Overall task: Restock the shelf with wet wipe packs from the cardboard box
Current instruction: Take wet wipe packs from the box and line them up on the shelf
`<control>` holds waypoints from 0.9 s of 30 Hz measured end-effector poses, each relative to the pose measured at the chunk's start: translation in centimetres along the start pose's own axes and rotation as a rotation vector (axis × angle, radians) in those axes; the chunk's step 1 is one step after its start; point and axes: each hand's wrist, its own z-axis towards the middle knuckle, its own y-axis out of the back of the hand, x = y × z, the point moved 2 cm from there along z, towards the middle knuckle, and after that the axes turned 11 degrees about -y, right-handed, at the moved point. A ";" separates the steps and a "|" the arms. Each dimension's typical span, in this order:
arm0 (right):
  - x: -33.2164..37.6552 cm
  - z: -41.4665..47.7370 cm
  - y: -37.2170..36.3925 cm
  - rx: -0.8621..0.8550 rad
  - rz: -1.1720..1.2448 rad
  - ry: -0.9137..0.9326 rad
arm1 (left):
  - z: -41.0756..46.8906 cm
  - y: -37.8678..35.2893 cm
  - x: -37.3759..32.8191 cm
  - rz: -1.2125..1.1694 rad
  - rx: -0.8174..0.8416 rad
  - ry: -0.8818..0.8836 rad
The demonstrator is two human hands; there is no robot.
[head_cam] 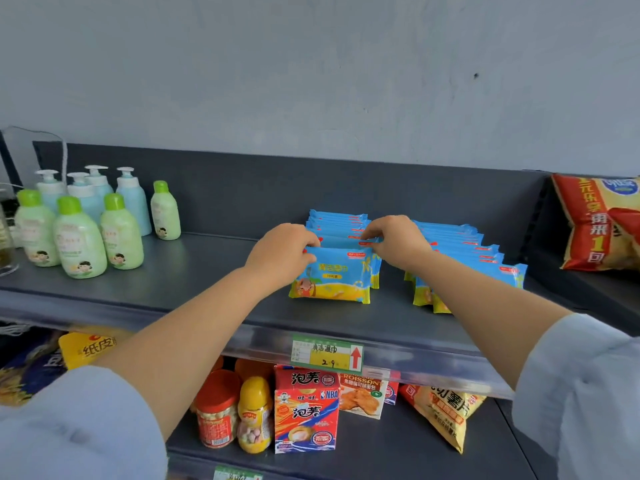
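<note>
— What have the hands got?
— The left hand curls its fingers over the top left corner of the front wet wipe pack. The right hand pinches the top right corners in the left row of packs it fronts.
— And around them?
— All upright on the upper shelf, with the right row of packs just beside. Green-capped bottles stand far left.
— Below?
— A red-lidded jar of pale balls, touching a yellow container of pastel sweets.

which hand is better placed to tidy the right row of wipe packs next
Probably right. The right hand pinches a corner of the left row just beside the right row, its forearm lying across that row. The left hand grips the far corner and would have to cross over.
</note>
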 end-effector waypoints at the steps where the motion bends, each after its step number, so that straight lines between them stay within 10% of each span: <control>1: 0.0 0.0 0.1 0.020 -0.034 0.011 | 0.1 -0.3 0.0 0.030 0.010 -0.018; 27: -0.8 -0.1 -0.8 -0.090 -0.146 0.087 | 2.3 -3.2 0.8 0.374 0.002 -0.146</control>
